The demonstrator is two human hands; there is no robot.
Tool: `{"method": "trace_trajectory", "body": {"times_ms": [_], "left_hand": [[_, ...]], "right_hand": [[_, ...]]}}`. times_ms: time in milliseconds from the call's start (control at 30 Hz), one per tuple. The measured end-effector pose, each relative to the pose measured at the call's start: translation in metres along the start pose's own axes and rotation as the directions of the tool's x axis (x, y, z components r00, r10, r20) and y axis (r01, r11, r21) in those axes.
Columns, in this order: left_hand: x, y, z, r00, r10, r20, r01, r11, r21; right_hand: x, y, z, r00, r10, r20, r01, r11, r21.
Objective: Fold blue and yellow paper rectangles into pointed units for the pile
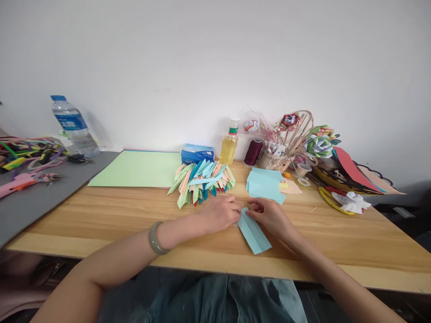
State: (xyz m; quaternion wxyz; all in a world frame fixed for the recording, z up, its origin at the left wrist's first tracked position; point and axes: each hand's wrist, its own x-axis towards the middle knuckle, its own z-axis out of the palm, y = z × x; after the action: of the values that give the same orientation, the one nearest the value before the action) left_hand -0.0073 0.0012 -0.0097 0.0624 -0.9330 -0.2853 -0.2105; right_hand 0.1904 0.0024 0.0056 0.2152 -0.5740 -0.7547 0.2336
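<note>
A light blue sheet of paper (255,233) with a crease along its length lies slantwise on the wooden table, its near end toward me. At its far end my left hand (220,214) has its fingers closed on the left corner. The fingers of my right hand (269,216) pinch the right corner of that same end. Just beyond my right hand rests a stack of blue paper pieces (266,185). Past my left hand is a pile of folded paper strips (202,179) in green, blue, peach and red.
Behind the pile stand a blue tissue pack (197,154), a bottle of yellow liquid (229,148) and a dark red thread spool (252,152). A basket of sticks (274,157) and paper flowers is at right. Large green sheets (141,169) and a water bottle (74,128) are left.
</note>
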Motion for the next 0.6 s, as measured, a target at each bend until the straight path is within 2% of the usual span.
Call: {"method": "trace_trajectory", "body": {"times_ms": [200, 300, 367, 467, 600], "left_hand": [[0.0, -0.001, -0.004, 1.0, 0.027, 0.002, -0.027, 1.0, -0.013], [0.0, -0.003, -0.006, 0.997, 0.075, 0.012, -0.075, 0.997, -0.029], [0.0, -0.005, -0.006, 0.995, 0.098, 0.009, -0.098, 0.995, -0.017], [0.0, -0.006, -0.005, 0.993, 0.12, -0.012, -0.12, 0.993, 0.009], [0.0, -0.006, -0.006, 0.99, 0.142, -0.015, -0.142, 0.99, 0.027]], "right_hand": [[-0.009, -0.007, 0.003, 0.995, -0.077, -0.059, 0.071, 0.993, -0.089], [-0.017, -0.007, 0.006, 0.98, -0.175, -0.094, 0.153, 0.967, -0.204], [-0.022, -0.007, 0.008, 0.95, -0.29, -0.114, 0.239, 0.914, -0.329], [-0.028, -0.005, 0.01, 0.882, -0.46, -0.1, 0.351, 0.784, -0.512], [-0.032, -0.004, 0.01, 0.809, -0.587, -0.038, 0.445, 0.653, -0.613]]}}
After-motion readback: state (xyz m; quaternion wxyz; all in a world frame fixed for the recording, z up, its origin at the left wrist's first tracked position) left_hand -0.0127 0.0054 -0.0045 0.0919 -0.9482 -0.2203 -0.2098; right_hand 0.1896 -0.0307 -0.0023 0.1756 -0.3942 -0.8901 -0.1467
